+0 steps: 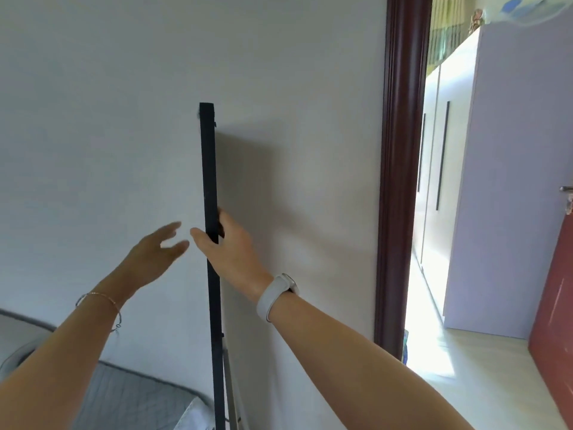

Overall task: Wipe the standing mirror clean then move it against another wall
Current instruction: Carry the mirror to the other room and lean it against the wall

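Against wall: mirror (210, 212) edge-on | right hand (231, 243) grips frame | left hand (156, 246) spread, empty | risk: one-handed hold, mirror twists or tips.

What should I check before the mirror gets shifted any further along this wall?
1. Right hand grip on the standing mirror frame edge: ok, thumb and fingers wrap it.
2. Left hand on the frame: not ok, open and apart from it.
3. Mirror upright: ok, edge-on and near vertical.
4. Mirror foot on the floor: cannot tell, out of view.
5. Mattress clear of the mirror's base: cannot tell.
6. Doorway side free: ok.
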Tool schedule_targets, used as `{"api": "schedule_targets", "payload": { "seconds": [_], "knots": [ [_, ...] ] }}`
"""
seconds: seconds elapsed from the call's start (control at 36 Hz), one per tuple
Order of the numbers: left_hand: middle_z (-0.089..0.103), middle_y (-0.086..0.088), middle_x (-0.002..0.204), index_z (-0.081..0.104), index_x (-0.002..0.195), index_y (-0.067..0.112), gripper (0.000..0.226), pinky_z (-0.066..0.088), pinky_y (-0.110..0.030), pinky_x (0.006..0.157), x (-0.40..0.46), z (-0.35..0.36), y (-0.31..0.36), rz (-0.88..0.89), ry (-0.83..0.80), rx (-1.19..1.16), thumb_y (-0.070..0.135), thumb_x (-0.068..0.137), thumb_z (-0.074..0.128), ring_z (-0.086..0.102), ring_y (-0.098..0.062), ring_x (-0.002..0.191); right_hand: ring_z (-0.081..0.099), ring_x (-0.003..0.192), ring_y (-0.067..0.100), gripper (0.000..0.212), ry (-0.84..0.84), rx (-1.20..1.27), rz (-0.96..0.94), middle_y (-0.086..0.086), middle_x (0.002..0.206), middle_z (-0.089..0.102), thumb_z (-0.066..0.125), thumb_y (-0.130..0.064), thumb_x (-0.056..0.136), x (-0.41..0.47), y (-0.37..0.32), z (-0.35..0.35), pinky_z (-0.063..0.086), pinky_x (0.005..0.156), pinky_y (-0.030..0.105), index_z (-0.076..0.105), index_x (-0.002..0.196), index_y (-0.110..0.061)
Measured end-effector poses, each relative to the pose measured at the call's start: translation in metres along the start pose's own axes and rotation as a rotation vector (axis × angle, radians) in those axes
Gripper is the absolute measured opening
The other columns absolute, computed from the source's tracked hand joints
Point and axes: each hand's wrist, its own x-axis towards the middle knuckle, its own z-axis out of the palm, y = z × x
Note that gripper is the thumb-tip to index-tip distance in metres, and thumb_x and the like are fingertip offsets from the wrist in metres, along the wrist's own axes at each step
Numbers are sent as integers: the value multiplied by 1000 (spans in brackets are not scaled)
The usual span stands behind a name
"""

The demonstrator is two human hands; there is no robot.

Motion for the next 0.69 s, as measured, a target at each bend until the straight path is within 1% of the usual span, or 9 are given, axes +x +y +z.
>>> {"api": "schedule_targets", "payload": {
  "seconds": [0.14,0.25,0.36,0.42,0.5,0.53,0.56,0.61,0.69],
  "knots": [
    [30,1,151,33,138,30,42,33,-46,109,6,5,20,219,-3,-213,30,96,35,33,-22,136,57,97,32,26,-32,-24,-53,21,109,60,47,-18,91,9,-5,-3,49,84,40,48,116,-11],
    [30,5,150,31,138,35,41,33,-44,109,16,2,35,287,50,-348,32,97,33,33,-20,136,59,96,21,27,-50,-19,-13,12,114,61,48,-13,91,21,3,-15,50,86,32,48,118,-10],
    [31,12,146,32,138,32,40,27,-42,114,28,-1,50,348,49,-402,29,98,34,30,-10,136,50,105,11,35,-98,16,60,7,125,52,45,-10,93,35,10,-42,40,93,22,41,128,-10],
    [29,18,141,31,139,33,41,21,-36,115,36,4,60,398,33,-364,29,98,34,26,-3,133,47,106,8,37,-102,-6,58,6,128,50,43,-7,93,42,14,-51,37,94,19,39,130,-9],
    [29,17,139,28,134,40,39,18,-17,107,49,18,79,500,7,-255,28,98,35,26,5,128,50,112,14,41,-20,-32,24,6,130,50,44,-8,92,49,23,-49,39,102,30,37,131,-15],
    [34,15,136,30,130,42,36,21,-8,102,53,23,86,565,0,-214,25,98,35,32,13,121,50,111,14,42,11,-37,9,4,128,51,43,-8,91,51,27,-47,41,99,26,37,131,-18],
    [41,10,131,33,125,41,34,25,0,93,58,27,91,632,-1,-174,22,98,35,37,20,110,51,106,10,43,33,-37,-1,1,125,50,42,-7,91,53,31,-47,41,93,15,36,131,-20],
    [49,0,120,37,123,34,31,30,7,80,72,34,97,706,14,-108,17,97,37,44,20,95,47,99,2,44,68,-12,-19,-3,121,48,40,-3,91,57,37,-51,35,77,-4,34,132,-19],
    [49,-3,116,39,127,22,33,33,4,75,91,41,103,739,80,-50,15,95,41,48,7,95,45,105,4,46,77,-15,-12,-4,121,49,40,-2,91,66,43,-59,35,80,-1,33,133,-19]
  ]
}}
